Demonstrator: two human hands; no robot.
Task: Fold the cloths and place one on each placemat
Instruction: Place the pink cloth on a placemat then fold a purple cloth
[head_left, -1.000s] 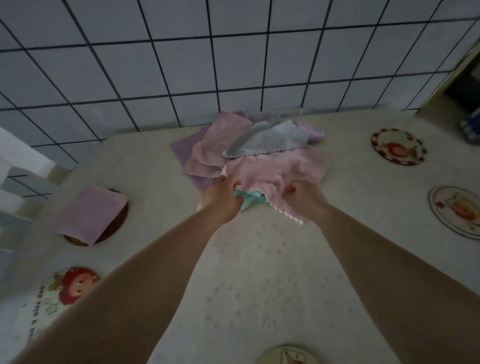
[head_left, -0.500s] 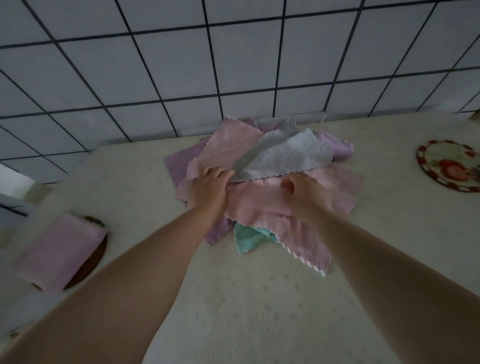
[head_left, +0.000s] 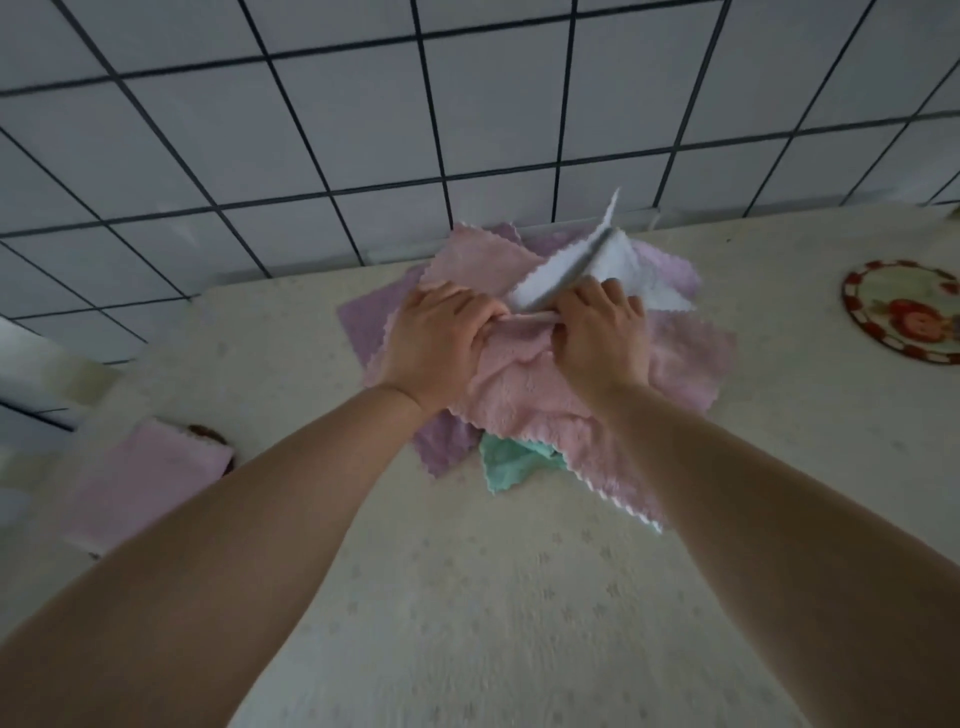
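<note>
A heap of cloths lies at the table's far edge by the tiled wall. On top is a pink cloth (head_left: 524, 395). My left hand (head_left: 441, 343) and my right hand (head_left: 602, 332) both grip its far edge, fingers curled round the fabric. A white cloth (head_left: 587, 265) is tipped up behind my right hand. Purple cloths (head_left: 363, 322) and a teal cloth (head_left: 506, 465) show underneath. At the left, a folded pink cloth (head_left: 150, 483) lies on a dark round placemat (head_left: 210, 434). A red-rimmed round placemat (head_left: 906, 309) sits bare at the right.
The table (head_left: 519, 597) has a pale patterned covering. The tiled wall (head_left: 363, 104) rises straight behind the heap. The table's left edge runs near the folded cloth.
Both hands moved up the pink cloth from its near edge to its far edge and closed on it. The white cloth has been pushed upright. The view shifted closer.
</note>
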